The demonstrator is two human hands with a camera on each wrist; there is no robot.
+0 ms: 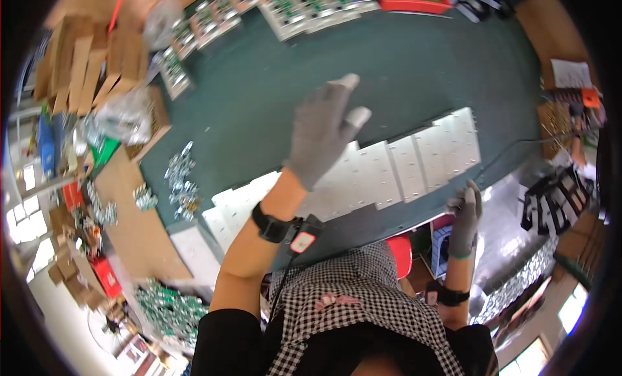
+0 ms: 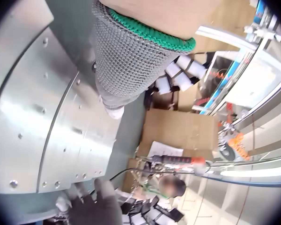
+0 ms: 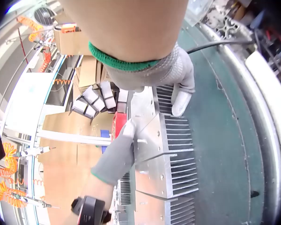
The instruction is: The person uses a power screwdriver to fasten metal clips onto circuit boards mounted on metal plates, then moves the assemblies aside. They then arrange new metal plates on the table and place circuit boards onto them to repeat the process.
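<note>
Flat silver metal plates (image 1: 376,175) lie in a slightly overlapping row along the near side of the green table. Above the middle of this row is the gloved left hand (image 1: 321,136), its fingers and thumb spread and holding nothing visible. The gloved right hand (image 1: 465,220) is beside the row's right end, near the table edge; its fingers (image 2: 103,187) look extended by the plates' edge in the left wrist view, and contact is unclear. Fins (image 3: 180,140) show along the plates' side in the right wrist view. Part of the right hand (image 3: 154,70) hides its own fingertips there.
Green circuit boards on metal pieces (image 1: 311,7) line the far edge, beside a red tray (image 1: 414,0). Small metal parts (image 1: 181,175) lie at the left, near a plastic bag (image 1: 126,117) and cardboard boxes (image 1: 97,65). A black cable (image 1: 518,143) crosses the right side.
</note>
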